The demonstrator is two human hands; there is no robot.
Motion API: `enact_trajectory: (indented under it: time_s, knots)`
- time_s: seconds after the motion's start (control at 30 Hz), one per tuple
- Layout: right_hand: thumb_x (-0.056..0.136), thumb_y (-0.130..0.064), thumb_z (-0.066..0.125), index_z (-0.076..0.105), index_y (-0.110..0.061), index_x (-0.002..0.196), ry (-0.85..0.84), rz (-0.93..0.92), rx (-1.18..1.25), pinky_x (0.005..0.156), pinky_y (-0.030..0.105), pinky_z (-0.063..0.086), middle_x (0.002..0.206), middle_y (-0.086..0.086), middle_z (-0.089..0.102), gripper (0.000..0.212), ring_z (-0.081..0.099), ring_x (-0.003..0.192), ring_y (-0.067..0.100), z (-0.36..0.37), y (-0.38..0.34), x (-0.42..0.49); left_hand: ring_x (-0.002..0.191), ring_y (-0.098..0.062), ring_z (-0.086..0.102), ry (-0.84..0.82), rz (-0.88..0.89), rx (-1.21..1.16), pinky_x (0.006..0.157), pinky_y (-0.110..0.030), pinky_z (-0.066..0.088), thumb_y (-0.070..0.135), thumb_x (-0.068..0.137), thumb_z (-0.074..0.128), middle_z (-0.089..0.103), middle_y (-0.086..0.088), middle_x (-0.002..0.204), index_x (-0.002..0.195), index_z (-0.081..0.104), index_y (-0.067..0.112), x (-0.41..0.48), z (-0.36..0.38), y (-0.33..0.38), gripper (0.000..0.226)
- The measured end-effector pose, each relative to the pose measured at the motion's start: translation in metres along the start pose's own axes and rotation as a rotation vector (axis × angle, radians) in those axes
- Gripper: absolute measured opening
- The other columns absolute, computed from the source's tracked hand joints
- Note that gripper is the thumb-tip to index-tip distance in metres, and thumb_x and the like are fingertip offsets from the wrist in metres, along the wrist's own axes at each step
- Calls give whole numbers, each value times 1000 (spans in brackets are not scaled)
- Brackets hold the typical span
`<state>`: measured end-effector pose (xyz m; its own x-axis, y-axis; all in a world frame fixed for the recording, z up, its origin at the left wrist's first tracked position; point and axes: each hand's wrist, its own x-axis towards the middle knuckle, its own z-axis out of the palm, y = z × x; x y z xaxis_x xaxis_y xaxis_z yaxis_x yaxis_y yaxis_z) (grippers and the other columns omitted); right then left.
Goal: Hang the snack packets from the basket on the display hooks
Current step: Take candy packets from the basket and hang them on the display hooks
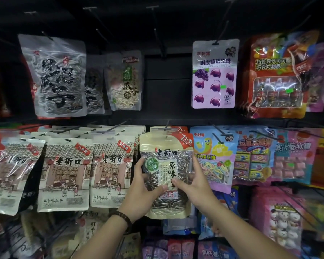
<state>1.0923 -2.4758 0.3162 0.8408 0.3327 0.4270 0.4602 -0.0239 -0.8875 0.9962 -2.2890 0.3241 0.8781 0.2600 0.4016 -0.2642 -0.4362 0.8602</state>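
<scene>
Packet: I counted one cream clear-windowed seed packet (167, 161).
Hands: two, left hand (144, 186) and right hand (194, 184), gripped its sides, fingers curled.

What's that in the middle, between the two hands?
A sunflower seed packet. The left hand and the right hand grip its two sides, thumbs on its front, as the head view shows.

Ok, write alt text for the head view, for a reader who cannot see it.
A left hand and a right hand hold a sunflower seed packet by its sides, its top up at a display hook on a dark snack rack. Other seed packets hang to its left, candy packets to its right.
</scene>
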Motion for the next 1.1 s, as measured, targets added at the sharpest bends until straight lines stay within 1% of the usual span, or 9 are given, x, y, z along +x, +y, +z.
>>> enact_trajectory:
  time_s: [0.23,0.33,0.47,0.6,0.7,0.83,0.9,1.0,1.1]
  knots:
    - [77,-51,89,4,-80,141,-3,7,8,123,42,31,175,-21,4,111,23,158,19,2,0,-1,129,-13,44,-13,-23,9,100,-34,42,55,77,85,46,-11,151,156,4,55,-2,-2,1,114]
    - [76,-52,89,4,-72,154,-1,2,25,121,40,32,176,-18,6,117,25,158,19,2,2,1,129,-12,42,-13,-30,9,99,-35,42,59,75,85,44,-12,154,155,3,58,-1,-1,-1,115]
    - [80,-48,89,-2,-58,162,6,18,-26,128,53,27,175,-19,6,122,20,160,20,3,2,8,129,-12,44,-17,-56,52,95,-31,43,55,78,85,45,-12,156,158,1,53,11,1,-6,116]
    - [86,-38,87,-8,-43,167,13,67,-114,127,46,21,177,-13,4,124,16,161,17,3,0,27,147,-23,40,-26,-104,65,103,-34,45,38,85,86,37,-15,163,161,-7,46,32,11,-5,120]
    - [90,-32,83,-10,-34,168,34,143,-199,127,48,29,177,-3,13,121,23,161,26,4,-2,43,151,-27,38,-13,-115,148,118,-44,40,38,87,83,34,-13,167,162,-18,41,43,17,-4,126]
    - [94,-39,77,-11,-26,168,37,196,-398,117,44,41,173,7,27,116,39,153,33,4,-7,48,148,-28,44,24,-147,216,119,-47,41,40,88,82,39,-12,165,164,-18,33,45,22,-7,125]
    - [96,-40,75,-7,-21,169,2,205,-463,116,43,42,171,9,32,112,43,150,33,1,-9,41,146,-32,46,36,-187,263,116,-45,44,42,92,77,39,-16,164,165,-17,26,40,25,-10,120]
    - [99,-33,73,12,-15,169,-34,211,-500,111,39,49,161,9,47,94,53,141,30,-8,-10,16,137,-42,50,65,-265,295,112,-50,46,35,95,73,44,-27,155,165,-15,19,22,35,-12,114]
    - [101,-30,71,32,-24,164,-46,178,-462,94,33,55,132,-2,60,74,63,118,19,-18,4,-33,148,-42,34,77,-276,331,120,-51,36,35,95,72,27,-24,165,166,-9,18,-15,50,-15,109]
